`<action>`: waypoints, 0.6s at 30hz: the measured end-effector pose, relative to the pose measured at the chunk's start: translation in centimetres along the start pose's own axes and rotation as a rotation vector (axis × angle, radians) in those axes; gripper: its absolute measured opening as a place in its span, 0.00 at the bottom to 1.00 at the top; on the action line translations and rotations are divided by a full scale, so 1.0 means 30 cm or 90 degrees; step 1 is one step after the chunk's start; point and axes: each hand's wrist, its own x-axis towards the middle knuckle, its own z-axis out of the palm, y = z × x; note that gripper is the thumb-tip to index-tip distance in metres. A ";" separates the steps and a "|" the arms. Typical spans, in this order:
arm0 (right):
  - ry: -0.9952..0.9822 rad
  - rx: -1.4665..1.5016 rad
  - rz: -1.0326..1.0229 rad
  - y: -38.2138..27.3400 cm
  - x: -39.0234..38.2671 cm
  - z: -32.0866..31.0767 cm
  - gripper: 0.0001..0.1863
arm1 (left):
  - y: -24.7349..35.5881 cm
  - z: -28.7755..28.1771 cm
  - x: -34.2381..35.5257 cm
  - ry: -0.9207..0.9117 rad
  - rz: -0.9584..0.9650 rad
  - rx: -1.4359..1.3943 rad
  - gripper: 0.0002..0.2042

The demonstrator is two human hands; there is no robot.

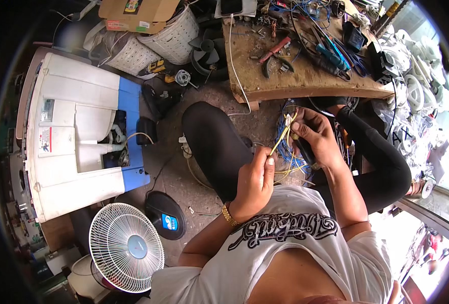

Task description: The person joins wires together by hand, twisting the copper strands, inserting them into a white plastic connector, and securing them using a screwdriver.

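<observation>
1. My left hand (255,180) is pinched shut on a yellow wire (281,139), thumb and fingers pressed together at its lower end.
2. My right hand (315,137) is closed around a dark tool (305,152); its fingertips touch the upper end of the same wire.
3. The wire runs taut between my two hands, slanting up from the left to the right.
4. Just behind and below my right hand hangs a tangle of blue and yellow wires (288,157), over my knees.
5. Beyond my right hand is a wooden bench (305,81) with pliers (275,63), cables and other tools scattered on it.
6. Far left of my left hand stands an opened white and blue washer (77,137); hoses show inside its open bay.
7. Up left of my hands, two white baskets (176,35) lie tipped; I cannot tell what they hold.
8. Below left of my left hand stands a white fan (127,247).
</observation>
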 end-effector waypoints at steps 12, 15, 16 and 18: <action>0.120 -0.009 0.074 -0.018 0.026 -0.106 0.24 | -0.020 0.005 -0.002 0.047 -0.058 -0.299 0.09; 0.098 -0.013 0.058 -0.010 0.009 -0.071 0.25 | -0.014 0.008 0.014 0.034 -0.066 -0.332 0.10; 0.113 -0.031 0.043 -0.010 0.007 -0.049 0.25 | -0.020 0.008 0.016 0.030 -0.059 -0.342 0.10; 0.074 -0.083 -0.020 0.008 0.009 -0.034 0.25 | -0.020 0.008 0.020 0.024 -0.051 -0.354 0.10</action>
